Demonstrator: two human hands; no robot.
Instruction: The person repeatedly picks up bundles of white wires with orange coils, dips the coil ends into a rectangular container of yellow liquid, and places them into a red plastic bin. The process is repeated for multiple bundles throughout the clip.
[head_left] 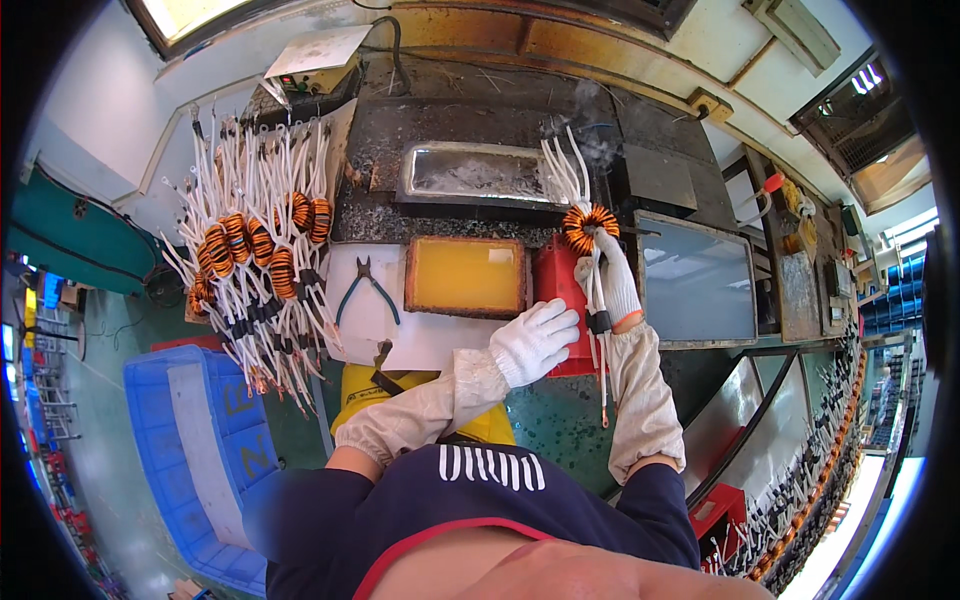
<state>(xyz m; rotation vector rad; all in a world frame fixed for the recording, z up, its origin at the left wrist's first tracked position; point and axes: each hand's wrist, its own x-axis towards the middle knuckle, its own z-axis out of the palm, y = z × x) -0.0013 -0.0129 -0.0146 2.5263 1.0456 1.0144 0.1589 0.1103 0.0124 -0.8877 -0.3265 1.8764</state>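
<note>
Head view, and from where I stand the right hand (615,275), in a white glove, grips a copper-orange wound coil (577,230) at its lower side, fingers curled round it; the coil sits just above the red box (556,272) as the picture runs, near the right end of a long metal trough (480,150). White leads (568,175) stick up from the coil across that end of the trough, and I cannot tell whether they touch it; more leads trail down past the palm toward the person, a black band round them; thin smoke drifts close to the upper tips.

The left hand (535,342), gloved too, is empty, its fingers stretched out and together beside the red box; whether they touch it I cannot tell. Just beyond that hand is a tray of yellow stuff (524,280); pliers with dark teal handles (366,285) lie left of it on a white surface (420,340); farther left, many similar coils (260,242) are heaped together, leads splayed, near a blue crate (160,410).
</note>
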